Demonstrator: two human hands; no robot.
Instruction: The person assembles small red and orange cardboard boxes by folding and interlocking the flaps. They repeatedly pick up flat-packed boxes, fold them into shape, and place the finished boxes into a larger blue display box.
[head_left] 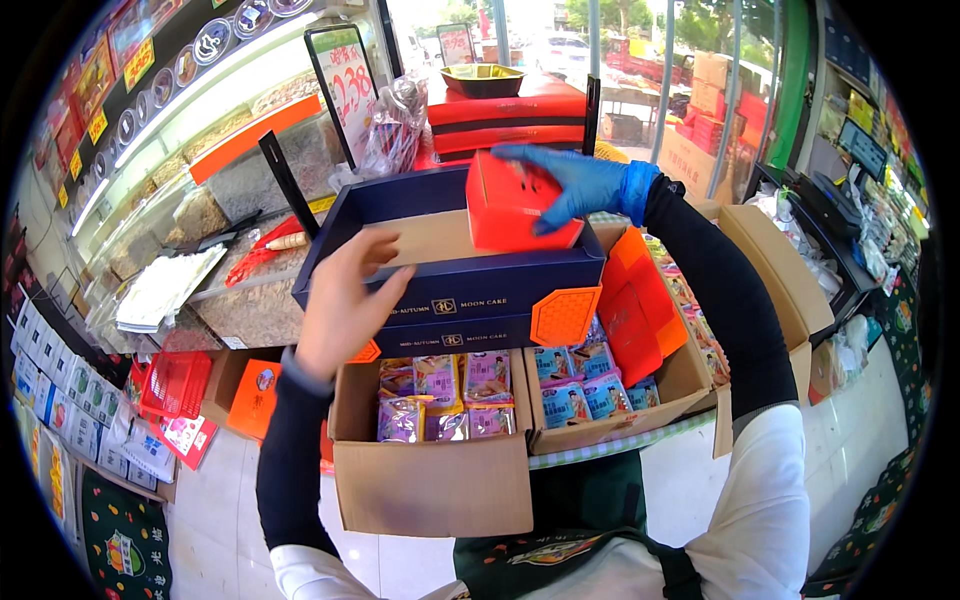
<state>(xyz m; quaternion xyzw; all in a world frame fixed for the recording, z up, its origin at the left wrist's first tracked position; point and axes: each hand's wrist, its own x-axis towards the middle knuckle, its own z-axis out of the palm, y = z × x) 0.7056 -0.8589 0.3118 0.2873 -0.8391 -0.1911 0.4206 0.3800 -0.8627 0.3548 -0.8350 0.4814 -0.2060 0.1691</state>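
One red box point(505, 212) fills the right hand point(588, 186); the blue box point(470, 277) stretches toward the wide, empty left hand point(345, 292).

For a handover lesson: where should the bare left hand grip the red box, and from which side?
Grip the red box by its flat left side, probably coming from the left: that side looks free and faces the bare left hand, while the gloved right hand holds the right part.

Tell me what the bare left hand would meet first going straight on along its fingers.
Probably the navy box, at its inside floor or far wall: the left hand points forward and rightward over it, though its height is unclear.
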